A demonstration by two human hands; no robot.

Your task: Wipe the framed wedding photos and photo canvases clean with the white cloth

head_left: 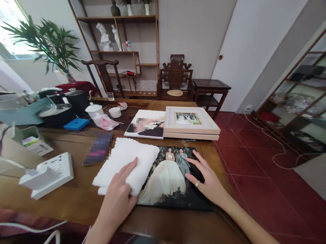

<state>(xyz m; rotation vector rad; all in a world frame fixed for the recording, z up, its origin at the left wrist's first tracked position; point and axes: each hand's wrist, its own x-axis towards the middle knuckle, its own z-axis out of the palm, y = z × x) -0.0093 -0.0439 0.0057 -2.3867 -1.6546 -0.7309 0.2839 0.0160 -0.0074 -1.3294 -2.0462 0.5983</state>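
Note:
A dark photo panel (165, 181) with a couple in wedding clothes lies flat near the table's front edge. My right hand (207, 180), a ring on one finger, rests on its right side with fingers spread. A folded white towel (127, 160) with a scalloped edge covers the panel's left end and part of the table. On the towel's lower right is my left hand (121, 187), index finger stretched over the cloth. Its thumb is by the towel's lower edge, and the other fingers are partly hidden, gripping the cloth.
Behind the panel lie a white-edged photo print (146, 124) and stacked framed pictures (204, 122). A power strip (57, 170) with cables, an opened box (33, 140), a blue box (76, 124), a lidded pot (57, 112) and a white teapot (94, 110) stand left on the table (72, 201).

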